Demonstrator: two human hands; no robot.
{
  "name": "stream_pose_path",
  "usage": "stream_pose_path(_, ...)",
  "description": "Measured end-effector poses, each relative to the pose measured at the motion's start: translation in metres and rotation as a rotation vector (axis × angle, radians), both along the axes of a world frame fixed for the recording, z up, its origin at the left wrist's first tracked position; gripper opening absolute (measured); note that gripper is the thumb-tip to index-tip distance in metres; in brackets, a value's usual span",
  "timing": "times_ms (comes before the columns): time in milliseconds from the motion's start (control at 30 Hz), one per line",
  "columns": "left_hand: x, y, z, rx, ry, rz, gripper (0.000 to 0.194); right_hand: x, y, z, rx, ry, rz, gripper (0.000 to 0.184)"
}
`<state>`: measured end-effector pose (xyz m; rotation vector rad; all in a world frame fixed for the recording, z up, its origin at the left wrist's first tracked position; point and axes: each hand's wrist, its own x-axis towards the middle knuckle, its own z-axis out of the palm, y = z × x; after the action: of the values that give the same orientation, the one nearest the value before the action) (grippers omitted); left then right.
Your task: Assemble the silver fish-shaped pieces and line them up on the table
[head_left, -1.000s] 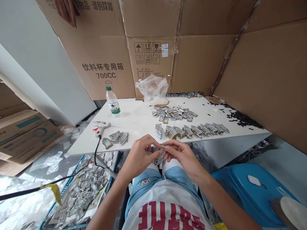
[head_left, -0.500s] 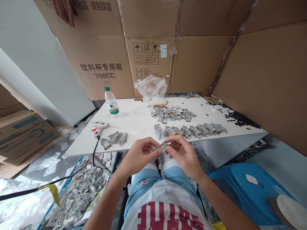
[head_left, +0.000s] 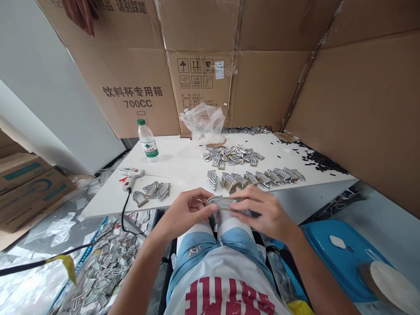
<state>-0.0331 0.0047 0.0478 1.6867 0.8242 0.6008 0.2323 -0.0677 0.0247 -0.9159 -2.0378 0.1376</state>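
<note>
Glue gun [head_left: 131, 178] & small pile of grey pcs [head_left: 152, 191] lie at L end of table [head_left: 177, 166]; next, L hand [head_left: 183, 214], thumb & index pinching L end of flat grey metallic-looking pc [head_left: 223, 202], details blurred, held roughly level over lap [head_left: 229, 238] by table's near edge; then R hand [head_left: 265, 212], fingers stretched & slightly spread at pc's R end, can't tell if gripping. Vs 0.5 s ago, pc is more level w/ less face showing, R fingers straighter.
</note>
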Motion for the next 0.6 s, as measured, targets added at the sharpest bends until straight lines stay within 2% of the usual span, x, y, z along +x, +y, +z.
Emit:
stream_pose_path(100, -0.005, 0.004, 0.002, 0.088, 0.015, 0.081, 0.034, 0.061, -0.003, 0.008, 0.145, 0.101, -0.318, 0.019)
stream_pose_path(167, -0.009, 0.006, 0.005, 0.112, 0.024, 0.096, 0.032, 0.115, 0.002, 0.002, 0.298, 0.274, -0.678, 0.016)
stream_pose_path(233, -0.012, 0.007, 0.008, 0.126, 0.026, 0.097, 0.030, 0.169, 0.010, -0.013, 0.285, 0.425, -1.007, 0.026)
stream_pose_path(267, -0.013, 0.007, 0.009, 0.134, 0.029, 0.100, 0.029, 0.192, 0.015, -0.023, 0.202, 0.459, -1.122, 0.032)
stream_pose_path(333, -0.014, 0.007, 0.010, 0.151, 0.050, 0.107, 0.028, 0.229, 0.023, -0.047, 0.006, 0.465, -1.228, 0.035)
stream_pose_path(400, -0.015, 0.007, 0.009, 0.170, 0.086, 0.104, 0.027, 0.251, 0.028, -0.070, -0.076, 0.468, -1.256, 0.034)
stream_pose_path(500, -0.015, 0.008, 0.007, 0.192, 0.135, 0.081, 0.027, 0.265, 0.030, -0.094, -0.128, 0.467, -1.284, 0.034)
stream_pose_path(600, -0.015, 0.009, 0.004, 0.198, 0.148, 0.058, 0.028, 0.271, 0.030, -0.104, -0.154, 0.463, -1.324, 0.038)
